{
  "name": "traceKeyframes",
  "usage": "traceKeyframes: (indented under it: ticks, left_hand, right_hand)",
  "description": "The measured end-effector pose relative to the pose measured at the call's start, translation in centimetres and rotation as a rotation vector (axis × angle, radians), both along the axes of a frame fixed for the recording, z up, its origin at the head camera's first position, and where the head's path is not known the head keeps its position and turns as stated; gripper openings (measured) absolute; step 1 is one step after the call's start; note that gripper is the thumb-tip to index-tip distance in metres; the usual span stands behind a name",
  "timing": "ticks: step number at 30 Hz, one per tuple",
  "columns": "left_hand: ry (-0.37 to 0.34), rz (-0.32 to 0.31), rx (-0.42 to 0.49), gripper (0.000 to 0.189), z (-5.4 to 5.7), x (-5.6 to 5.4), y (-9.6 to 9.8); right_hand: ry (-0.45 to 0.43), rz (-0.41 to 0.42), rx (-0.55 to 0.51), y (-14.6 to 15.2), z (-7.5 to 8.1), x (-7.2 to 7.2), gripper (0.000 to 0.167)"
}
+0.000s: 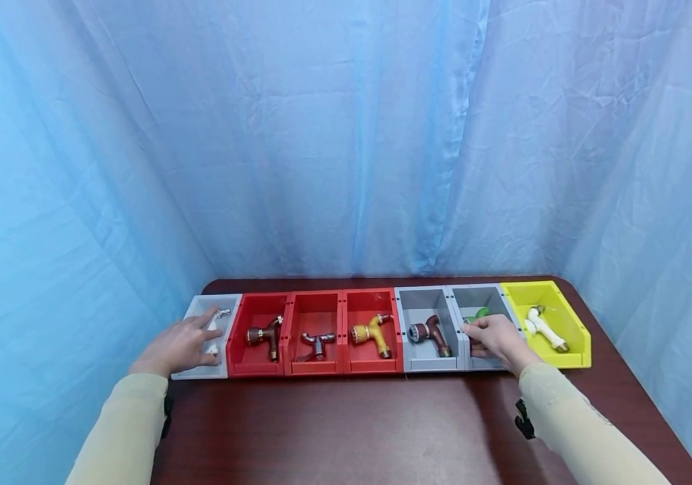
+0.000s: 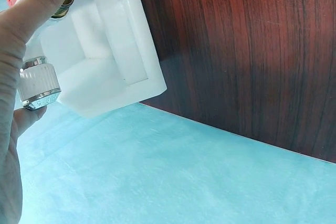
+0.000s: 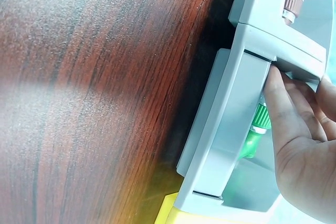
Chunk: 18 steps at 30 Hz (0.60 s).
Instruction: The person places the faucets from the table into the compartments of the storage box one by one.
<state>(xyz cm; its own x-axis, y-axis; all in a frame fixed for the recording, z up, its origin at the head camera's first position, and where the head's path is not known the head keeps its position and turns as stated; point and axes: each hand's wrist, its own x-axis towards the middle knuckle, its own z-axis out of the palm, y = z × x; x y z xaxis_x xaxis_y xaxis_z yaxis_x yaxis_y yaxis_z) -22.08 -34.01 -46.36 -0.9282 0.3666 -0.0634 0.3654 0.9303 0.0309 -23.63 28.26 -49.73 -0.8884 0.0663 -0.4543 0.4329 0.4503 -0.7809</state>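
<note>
At the far left, my left hand [image 1: 184, 342] reaches over a white bin [image 1: 233, 337]. It grips a white faucet [image 2: 39, 82], its thumb by the brass threaded end and a fingertip beside the ribbed, silver-rimmed knob. The palm hides part of the faucet. My right hand [image 1: 494, 337] is at the second grey bin [image 1: 506, 300] from the left. It pinches that bin's side wall, with fingers inside and the thumb over the edge. Behind these fingers lies a green faucet [image 3: 254, 135], partly hidden.
Between my hands, red bins [image 1: 316, 367] hold a bronze faucet [image 1: 272, 333], a red-and-chrome faucet [image 1: 319, 343] and a yellow faucet [image 1: 376, 335]. A brown faucet [image 1: 433, 333] lies in the other grey bin. The yellow bin [image 1: 582, 337] holds another white faucet [image 1: 542, 327]. Blue curtains [image 1: 346, 135] surround the table [image 1: 346, 431].
</note>
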Motion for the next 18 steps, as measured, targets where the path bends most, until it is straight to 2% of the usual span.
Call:
traceKeyframes:
  ticks: [6,10,14,16,18]
  left_hand:
    - [0.025,0.0,0.014,0.094,-0.5,0.5,-0.6]
    - [0.021,0.043,0.061,0.092,-0.2,1.1,-0.9]
    - [-0.02,0.148,0.112,0.086,0.5,1.4,-0.4]
    - [-0.04,0.205,0.128,0.086,1.0,1.4,0.2]
    - [-0.052,0.257,0.14,0.086,1.2,1.3,0.8]
  right_hand:
    - [0.008,0.011,0.006,-0.2,-0.1,-0.3,0.041]
    - [0.001,0.015,0.022,-0.3,-0.1,-0.4,0.043]
    - [0.04,0.055,0.073,-0.1,0.1,-0.3,0.045]
    - [0.101,0.082,0.107,-0.1,0.3,-0.4,0.045]
    - [0.207,0.129,0.204,0.0,0.5,-0.6,0.043]
